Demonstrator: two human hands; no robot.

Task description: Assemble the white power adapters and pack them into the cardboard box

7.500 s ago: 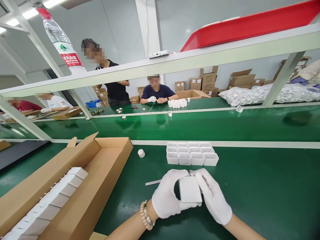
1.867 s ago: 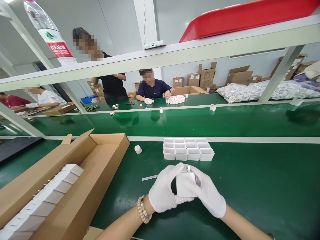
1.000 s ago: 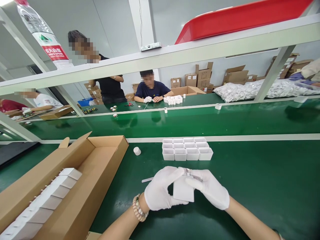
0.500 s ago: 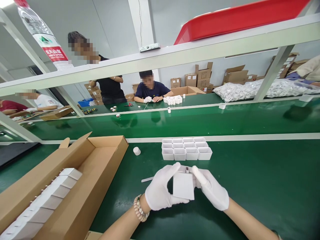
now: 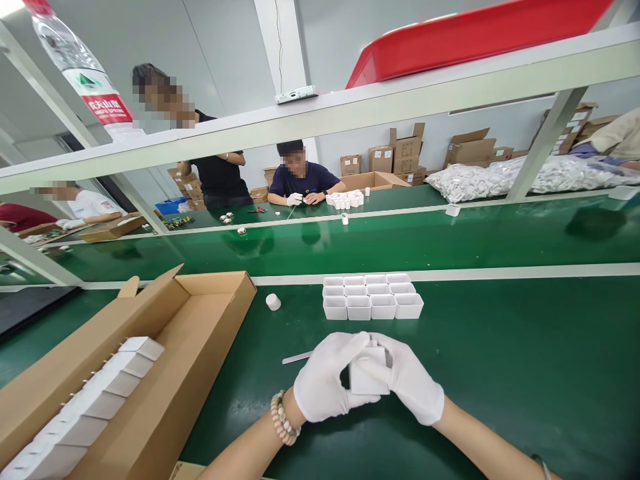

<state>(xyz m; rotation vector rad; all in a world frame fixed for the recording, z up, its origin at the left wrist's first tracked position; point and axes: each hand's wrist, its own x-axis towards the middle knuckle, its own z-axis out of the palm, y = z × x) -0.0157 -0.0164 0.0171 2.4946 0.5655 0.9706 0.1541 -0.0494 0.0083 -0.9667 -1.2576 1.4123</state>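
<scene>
Both my hands wear white gloves and meet over the green table near its front edge. Between them is a small white square part [image 5: 367, 379]. My left hand [image 5: 325, 387] is wrapped round its left side, thumb on top. My right hand [image 5: 407, 381] covers its right side and upper edge with curled fingers. A bead bracelet [image 5: 284, 419] sits on my left wrist. Just beyond my hands stands a block of small open white cases [image 5: 373, 297] in rows. A thin white strip [image 5: 296, 358] lies on the table left of my hands.
A long open cardboard box [image 5: 150, 360] at the left holds a row of white parts [image 5: 80, 417]. A small white cap [image 5: 273, 302] lies beside it. Behind runs a green conveyor belt [image 5: 400, 240] carrying small white pieces. Other people sit and stand across it. A shelf overhead carries a water bottle [image 5: 80, 73] and a red tray [image 5: 475, 37].
My right hand has closed further over the white part, hiding more of its face. The part sits slightly lower and more tilted. Small pieces on the belt have drifted right.
</scene>
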